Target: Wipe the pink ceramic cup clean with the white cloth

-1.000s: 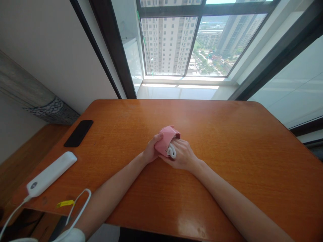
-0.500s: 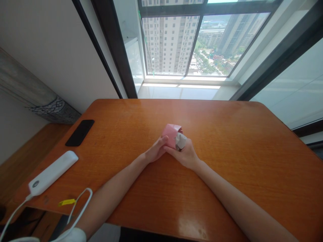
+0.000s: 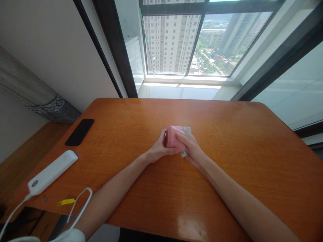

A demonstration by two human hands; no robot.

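A folded pink cloth bundle [image 3: 173,136] sits just above the orange wooden table [image 3: 242,161], held between both hands. My left hand [image 3: 159,150] presses its fingers against the bundle's left side. My right hand [image 3: 190,148] lies across its right side, with the fingers over the pink cloth. A grey-white piece of fabric [image 3: 187,132] sticks out behind those fingers, and more of it shows below them. The hands hide most of this white fabric, so its shape cannot be made out.
A black phone [image 3: 79,132] lies face down near the table's left edge. Closer to me is a long white device [image 3: 51,173] with a white cable [image 3: 79,205] and a yellow tag [image 3: 66,202]. A tall window [image 3: 171,43] stands beyond the far edge.
The pink bundle has turned in my hands and shifted slightly right. The white fabric now shows at its right side, and my right hand has moved over it.
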